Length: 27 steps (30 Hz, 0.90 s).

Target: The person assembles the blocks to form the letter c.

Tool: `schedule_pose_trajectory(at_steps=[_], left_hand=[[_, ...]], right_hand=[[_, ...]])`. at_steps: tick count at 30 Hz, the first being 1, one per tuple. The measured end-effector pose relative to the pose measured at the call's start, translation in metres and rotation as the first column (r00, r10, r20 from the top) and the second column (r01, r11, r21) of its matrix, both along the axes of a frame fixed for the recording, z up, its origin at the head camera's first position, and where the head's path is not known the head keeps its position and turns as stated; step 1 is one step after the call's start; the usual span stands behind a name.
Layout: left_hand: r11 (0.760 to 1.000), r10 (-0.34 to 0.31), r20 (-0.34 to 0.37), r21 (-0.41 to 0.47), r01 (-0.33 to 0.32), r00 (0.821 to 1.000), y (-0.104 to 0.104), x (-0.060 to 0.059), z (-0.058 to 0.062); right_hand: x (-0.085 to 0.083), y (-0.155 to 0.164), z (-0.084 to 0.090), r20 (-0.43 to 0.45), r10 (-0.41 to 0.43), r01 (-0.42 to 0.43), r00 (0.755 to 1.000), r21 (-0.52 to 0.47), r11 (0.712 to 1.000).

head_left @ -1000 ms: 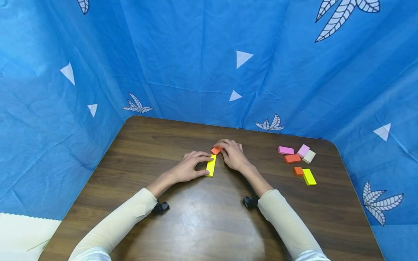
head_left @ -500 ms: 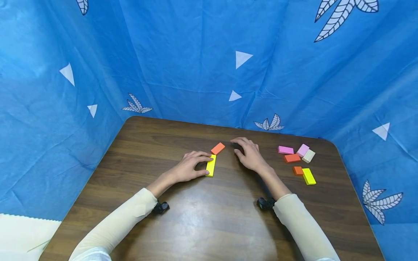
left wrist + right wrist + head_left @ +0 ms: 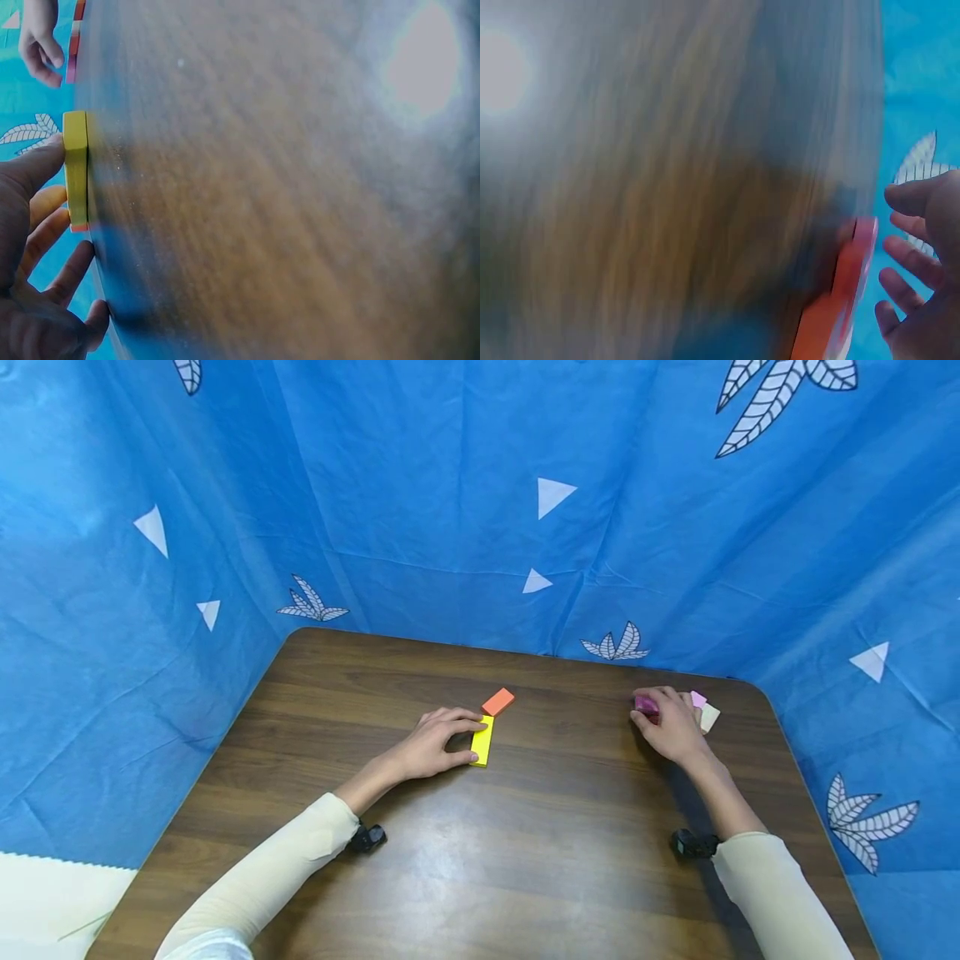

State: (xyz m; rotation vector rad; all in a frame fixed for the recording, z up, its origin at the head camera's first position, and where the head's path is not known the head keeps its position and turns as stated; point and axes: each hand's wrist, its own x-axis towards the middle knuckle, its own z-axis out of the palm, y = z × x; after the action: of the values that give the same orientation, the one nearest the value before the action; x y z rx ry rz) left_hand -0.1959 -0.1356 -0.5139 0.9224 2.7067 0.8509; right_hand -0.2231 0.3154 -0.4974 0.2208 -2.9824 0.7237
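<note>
Wood-grain table (image 3: 480,868), blue printed cloth behind. At its centre I see one flat yellow block (image 3: 483,741) pinched between left hand (image 3: 435,746) thumb and fingers, one orange block (image 3: 498,702) touching its far end. Right hand (image 3: 672,727), fingers curled, covers the pink block (image 3: 647,705); grip unclear.

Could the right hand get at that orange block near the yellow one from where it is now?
Probably yes: the right hand is off by the pink block, and only bare table lies between it and the orange block.
</note>
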Motion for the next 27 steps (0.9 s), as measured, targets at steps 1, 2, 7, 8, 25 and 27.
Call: schedule_pose_trajectory(at_steps=[1, 2, 7, 8, 25, 27], left_hand=[[1.000, 0.000, 0.000, 0.001, 0.000, 1.000, 0.000, 0.000, 0.000], [1.000, 0.001, -0.002, 0.002, -0.001, 1.000, -0.001, 0.001, 0.000], [1.000, 0.014, 0.007, 0.003, -0.014, 1.000, -0.004, 0.002, 0.000], [1.000, 0.017, 0.008, 0.002, -0.017, 1.000, -0.004, 0.002, 0.000], [1.000, 0.001, 0.003, -0.011, -0.001, 1.000, 0.000, 0.002, 0.000], [1.000, 0.001, 0.004, -0.009, -0.001, 1.000, 0.000, 0.002, 0.000]], right_hand=[[0.001, 0.005, 0.001, 0.015, -0.018, 0.018, 1.000, 0.012, 1.000], [0.001, 0.010, 0.002, 0.032, -0.032, 0.031, 0.999, 0.026, 0.999], [-0.004, 0.019, 0.004, 0.105, -0.069, 0.061, 0.992, 0.084, 0.995], [-0.005, 0.019, 0.004, 0.111, -0.071, 0.061, 0.991, 0.088, 0.994], [-0.007, 0.022, -0.004, 0.046, -0.099, 0.096, 0.994, 0.079, 0.992], [-0.008, 0.023, -0.005, 0.043, -0.098, 0.094, 0.994, 0.077, 0.993]])
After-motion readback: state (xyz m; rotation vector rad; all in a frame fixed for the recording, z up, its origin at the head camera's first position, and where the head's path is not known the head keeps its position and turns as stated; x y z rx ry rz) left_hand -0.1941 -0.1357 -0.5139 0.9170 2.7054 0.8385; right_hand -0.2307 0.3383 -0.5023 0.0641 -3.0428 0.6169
